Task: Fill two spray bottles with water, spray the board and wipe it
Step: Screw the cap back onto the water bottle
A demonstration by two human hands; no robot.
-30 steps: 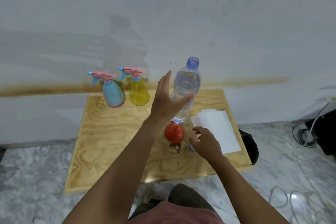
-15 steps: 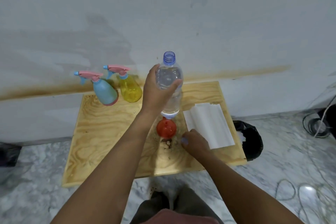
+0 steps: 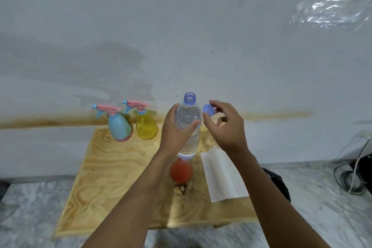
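Note:
A clear water bottle with an open blue neck is held upright above the wooden board by my left hand, which grips its body. My right hand pinches the blue cap just right of the bottle's neck. A blue spray bottle and a yellow spray bottle, both with pink trigger heads, stand at the board's far left. A red funnel lies on the board below the bottle. White folded paper lies to the right.
The board sits low on a marble floor against a white wall with a brown stain line. Small brown crumbs lie near the funnel. A black bag sits by the board's right edge, and coiled cables lie at the far right.
My left hand closed round the bottle and lifted it. My right hand rose from the board with the blue cap and now holds it beside the bottle's neck.

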